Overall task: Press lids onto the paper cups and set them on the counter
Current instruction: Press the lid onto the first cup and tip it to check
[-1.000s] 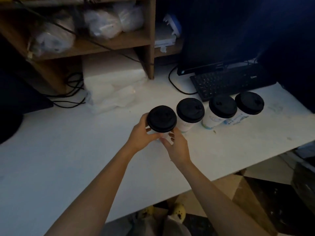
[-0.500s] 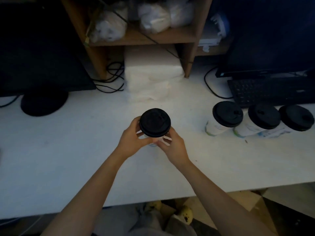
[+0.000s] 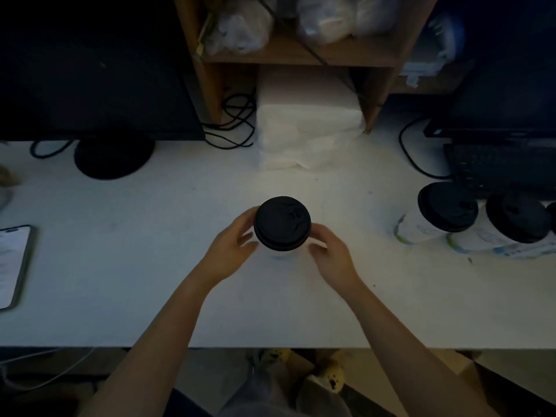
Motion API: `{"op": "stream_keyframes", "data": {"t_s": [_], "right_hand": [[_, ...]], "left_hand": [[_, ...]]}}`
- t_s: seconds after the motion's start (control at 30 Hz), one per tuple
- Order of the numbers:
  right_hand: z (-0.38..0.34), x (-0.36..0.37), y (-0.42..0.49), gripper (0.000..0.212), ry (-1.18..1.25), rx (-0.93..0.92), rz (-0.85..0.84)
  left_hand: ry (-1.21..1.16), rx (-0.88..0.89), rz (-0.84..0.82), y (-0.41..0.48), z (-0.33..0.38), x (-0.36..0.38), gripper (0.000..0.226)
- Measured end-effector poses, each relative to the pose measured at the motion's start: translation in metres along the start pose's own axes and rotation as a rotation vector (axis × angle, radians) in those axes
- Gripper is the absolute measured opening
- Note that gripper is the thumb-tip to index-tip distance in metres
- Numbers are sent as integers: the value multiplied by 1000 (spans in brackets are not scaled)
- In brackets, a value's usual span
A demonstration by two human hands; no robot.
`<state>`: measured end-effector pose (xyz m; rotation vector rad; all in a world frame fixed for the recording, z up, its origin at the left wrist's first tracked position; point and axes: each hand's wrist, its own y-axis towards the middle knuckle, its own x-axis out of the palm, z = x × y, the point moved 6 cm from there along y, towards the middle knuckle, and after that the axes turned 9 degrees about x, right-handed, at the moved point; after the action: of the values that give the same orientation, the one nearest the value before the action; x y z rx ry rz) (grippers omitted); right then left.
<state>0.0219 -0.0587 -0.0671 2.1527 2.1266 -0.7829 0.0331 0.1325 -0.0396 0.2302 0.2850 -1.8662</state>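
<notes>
A white paper cup with a black lid [image 3: 282, 221] stands upright at the middle of the white counter [image 3: 150, 266]. My left hand [image 3: 231, 251] curls around its left side just under the lid. My right hand [image 3: 332, 254] wraps the right side the same way. The fingers are blurred, so how firmly they press is unclear. Two more lidded cups [image 3: 445, 210] [image 3: 516, 218] stand in a row at the right, and the lid of a third [image 3: 553, 213] shows at the frame's edge.
A stack of white napkins [image 3: 310, 130] sits behind the cup under a wooden shelf [image 3: 301, 55]. A monitor stand [image 3: 114, 158] and cables lie back left, a keyboard [image 3: 496, 167] back right, and a phone [image 3: 12, 266] at the left edge.
Both hands carried the lidded cup left, away from the row of three cups, to the middle of the counter. My view swung left with it.
</notes>
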Motion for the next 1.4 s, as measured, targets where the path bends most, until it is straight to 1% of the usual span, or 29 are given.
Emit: {"op": "stream_keyframes", "data": {"t_s": [0.07, 0.13, 0.17, 0.2, 0.27, 0.37, 0.43, 0.67, 0.77, 0.83, 1.0, 1.07, 1.13, 1.23, 1.3, 1.33, 1.4], "right_hand": [[-18, -18, 4, 35, 178, 3, 73], [-44, -19, 5, 29, 273, 21, 42], [-57, -13, 7, 32, 267, 30, -2], [-66, -5, 8, 35, 234, 31, -45], [-77, 11, 9, 37, 141, 12, -78], [-74, 18, 8, 31, 142, -55, -31], [-70, 18, 10, 28, 162, -74, -23], [-68, 20, 14, 26, 178, -111, 4], [-70, 20, 13, 26, 188, -93, -14], [-70, 18, 10, 27, 210, -75, -29], [-59, 12, -11, 32, 234, -56, -29], [-52, 9, -19, 33, 244, -38, 7], [-49, 7, -28, 32, 256, -24, 40], [-46, 8, -40, 22, 284, -40, 78], [-43, 9, -47, 20, 284, -51, 109], [-42, 9, -48, 21, 273, -45, 125], [-41, 6, -42, 21, 248, 9, 145]], "left_hand": [[-57, -36, 168, 1, 5, -14, 50], [-141, -37, 371, 5, 19, -17, 38], [-160, -39, 434, 8, 28, -12, 36], [-158, -48, 457, 13, 35, -4, 37], [-90, -47, 448, 21, 46, 15, 37], [95, 29, 496, 22, 50, 26, 36], [160, 58, 520, 22, 46, 24, 35], [204, 75, 550, 24, 45, 25, 33], [213, 86, 519, 26, 45, 24, 33], [226, 100, 453, 30, 46, 23, 34], [203, 139, 206, 46, 49, 19, 38], [198, 133, 171, 51, 48, 17, 40], [233, 156, 169, 54, 52, 15, 40], [366, 231, 158, 60, 58, 11, 39], [447, 261, 159, 65, 60, 6, 37], [470, 274, 183, 66, 61, 3, 35], [478, 281, 302, 58, 67, -4, 34]]}}
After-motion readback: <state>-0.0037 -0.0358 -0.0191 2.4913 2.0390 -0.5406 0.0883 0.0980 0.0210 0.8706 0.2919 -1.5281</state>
